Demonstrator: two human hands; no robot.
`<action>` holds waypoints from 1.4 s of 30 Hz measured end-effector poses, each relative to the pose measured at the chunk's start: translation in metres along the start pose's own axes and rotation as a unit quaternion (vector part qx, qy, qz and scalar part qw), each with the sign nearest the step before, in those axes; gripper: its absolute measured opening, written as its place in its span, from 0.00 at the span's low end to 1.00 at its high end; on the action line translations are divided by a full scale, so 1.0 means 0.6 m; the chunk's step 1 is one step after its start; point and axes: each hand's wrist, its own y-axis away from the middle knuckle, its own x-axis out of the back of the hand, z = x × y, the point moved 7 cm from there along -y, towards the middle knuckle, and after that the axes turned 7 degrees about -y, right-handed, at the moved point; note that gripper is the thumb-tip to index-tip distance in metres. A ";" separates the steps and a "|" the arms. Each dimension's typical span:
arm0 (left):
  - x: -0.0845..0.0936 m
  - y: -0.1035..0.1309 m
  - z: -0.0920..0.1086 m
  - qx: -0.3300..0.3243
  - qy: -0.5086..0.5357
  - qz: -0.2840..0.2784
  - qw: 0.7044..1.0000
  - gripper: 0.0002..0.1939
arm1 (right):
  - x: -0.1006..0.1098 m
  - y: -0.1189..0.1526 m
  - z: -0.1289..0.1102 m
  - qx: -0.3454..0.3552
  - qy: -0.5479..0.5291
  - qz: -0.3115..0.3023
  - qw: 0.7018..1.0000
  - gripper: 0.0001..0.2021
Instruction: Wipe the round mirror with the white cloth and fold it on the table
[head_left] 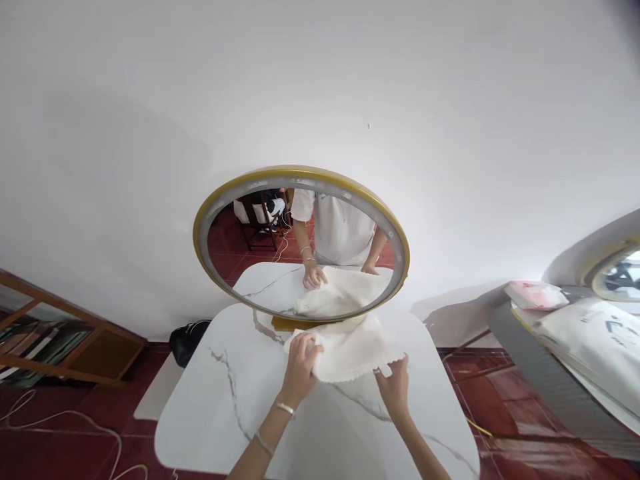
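Note:
A white cloth (350,350) with a scalloped edge is held up over the marble-patterned table (210,413), in front of an oval mirror. My left hand (301,363), with bracelets on its wrist, grips the cloth's left side with curled fingers. At the lower right corner, my right hand (394,385) pinches the scalloped edge between thumb and fingers. The gold-framed mirror (305,250) reflects both hands, the cloth and a light-coloured shirt. Part of the mirror's base is hidden behind the cloth.
A wooden shelf (75,347) with books stands at left, near a black bag (189,341). Cables (75,412) lie on the red tiled floor. To the right, another table (530,353) carries a pink-and-white packet (536,295), a white bag (595,333) and a second mirror (620,270).

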 end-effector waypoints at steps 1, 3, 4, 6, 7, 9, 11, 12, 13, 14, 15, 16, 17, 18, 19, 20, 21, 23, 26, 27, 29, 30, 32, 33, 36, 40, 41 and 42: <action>0.009 0.008 0.003 -0.003 0.004 0.005 1.000 0.11 | 0.016 -0.005 0.005 -0.018 -0.033 0.025 0.999 0.29; 0.024 0.019 0.008 -0.015 0.011 -0.004 1.000 0.06 | 0.035 -0.020 0.002 -0.018 -0.095 0.025 0.995 0.29; 0.031 0.022 0.009 -0.023 0.016 -0.016 0.999 0.06 | 0.041 -0.029 -0.006 -0.003 -0.123 0.004 0.992 0.26; 0.048 0.027 0.005 -0.032 0.036 -0.049 0.998 0.08 | 0.049 -0.043 -0.030 0.038 -0.149 -0.069 0.986 0.16; 0.057 0.029 -0.003 -0.026 0.050 -0.071 0.996 0.08 | 0.053 -0.045 -0.042 0.053 -0.155 -0.109 0.980 0.15; 0.079 0.035 -0.031 0.014 0.083 -0.112 0.990 0.08 | 0.064 -0.042 -0.064 0.060 -0.162 -0.195 0.966 0.21; 0.101 0.045 -0.068 0.066 0.114 -0.141 0.981 0.06 | 0.078 -0.031 -0.083 0.048 -0.155 -0.265 0.950 0.29; 0.112 0.052 -0.087 0.094 0.127 -0.148 0.976 0.06 | 0.088 -0.026 -0.091 0.039 -0.147 -0.282 0.947 0.32; 0.121 0.059 -0.106 0.121 0.139 -0.153 0.971 0.07 | 0.099 -0.022 -0.099 0.030 -0.138 -0.285 0.948 0.33; 0.127 0.066 -0.123 0.148 0.152 -0.155 0.965 0.08 | 0.111 -0.021 -0.106 0.021 -0.132 -0.276 0.952 0.33; 0.132 0.075 -0.139 0.175 0.164 -0.155 0.958 0.10 | 0.123 -0.020 -0.113 0.010 -0.129 -0.258 0.957 0.32; 0.134 0.083 -0.152 0.201 0.176 -0.152 0.952 0.12 | 0.132 -0.019 -0.120 0.000 -0.127 -0.238 0.963 0.32; 0.136 0.090 -0.162 0.220 0.187 -0.148 0.946 0.14 | 0.140 -0.019 -0.127 -0.009 -0.125 -0.217 0.968 0.30; 0.136 0.096 -0.168 0.233 0.196 -0.143 0.942 0.16 | 0.147 -0.017 -0.133 -0.019 -0.125 -0.197 0.972 0.28; 0.137 0.100 -0.172 0.239 0.204 -0.138 0.939 0.17 | 0.150 -0.016 -0.139 -0.029 -0.125 -0.182 0.975 0.25; 0.138 0.102 -0.173 0.240 0.210 -0.134 0.938 0.18 | 0.152 -0.013 -0.144 -0.038 -0.129 -0.172 0.976 0.22; 0.138 0.102 -0.172 0.237 0.215 -0.133 0.938 0.19 | 0.153 -0.010 -0.149 -0.047 -0.134 -0.163 0.976 0.18; 0.141 0.097 -0.168 0.226 0.222 -0.131 0.939 0.21 | 0.156 -0.002 -0.156 -0.064 -0.148 -0.140 0.977 0.09; 0.150 0.078 -0.159 0.205 0.227 -0.138 0.942 0.22 | 0.167 0.009 -0.160 -0.087 -0.153 -0.086 0.981 0.18; 0.153 0.070 -0.154 0.192 0.229 -0.145 0.943 0.21 | 0.173 0.013 -0.159 -0.093 -0.149 -0.064 0.982 0.20; 0.162 0.054 -0.140 0.154 0.238 -0.166 0.945 0.19 | 0.188 0.024 -0.160 -0.102 -0.144 -0.026 0.984 0.22; 0.167 0.046 -0.132 0.131 0.243 -0.179 0.944 0.18 | 0.197 0.031 -0.161 -0.107 -0.144 -0.011 0.984 0.22; 0.182 0.034 -0.116 0.085 0.243 -0.203 0.945 0.16 | 0.215 0.049 -0.164 -0.124 -0.149 0.006 0.981 0.20; 0.192 0.030 -0.110 0.061 0.238 -0.208 0.947 0.15 | 0.226 0.060 -0.168 -0.133 -0.150 0.012 0.980 0.19; 0.231 0.021 -0.090 -0.007 0.219 -0.194 0.956 0.11 | 0.270 0.096 -0.191 -0.140 -0.153 0.027 0.978 0.16; 0.275 0.022 -0.065 -0.037 0.219 -0.210 0.952 0.10 | 0.341 0.131 -0.224 -0.117 -0.162 0.021 0.980 0.15; 0.281 0.022 -0.058 -0.032 0.223 -0.219 0.949 0.10 | 0.361 0.134 -0.226 -0.111 -0.158 0.028 0.981 0.15; 0.285 0.019 -0.051 -0.025 0.228 -0.225 0.947 0.11 | 0.380 0.134 -0.225 -0.106 -0.153 0.041 0.982 0.15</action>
